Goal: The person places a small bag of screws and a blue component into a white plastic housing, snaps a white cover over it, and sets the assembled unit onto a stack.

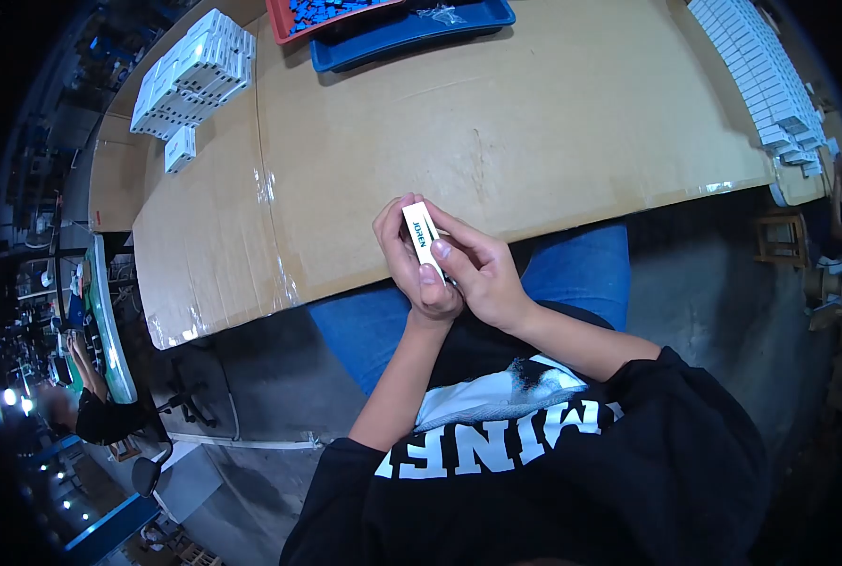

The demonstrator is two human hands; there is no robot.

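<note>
Between my two hands, over the near edge of the table, is a small white box (422,234) with "JOREN" printed on it in dark green. My left hand (408,269) wraps around its left side, the thumb lying on the lower end. From the right, my right hand (486,274) closes on the same box, its thumb pressing near the lower right edge. The fingers cover the box's sides and underside.
Cardboard covers the table (374,151). White boxes (194,75) are stacked at the far left, one single box (180,149) beside them. More stacked boxes (756,75) line the right. A red tray (289,36) of blue pieces and a blue tray (411,49) stand at the back. Another person (105,415) is at left.
</note>
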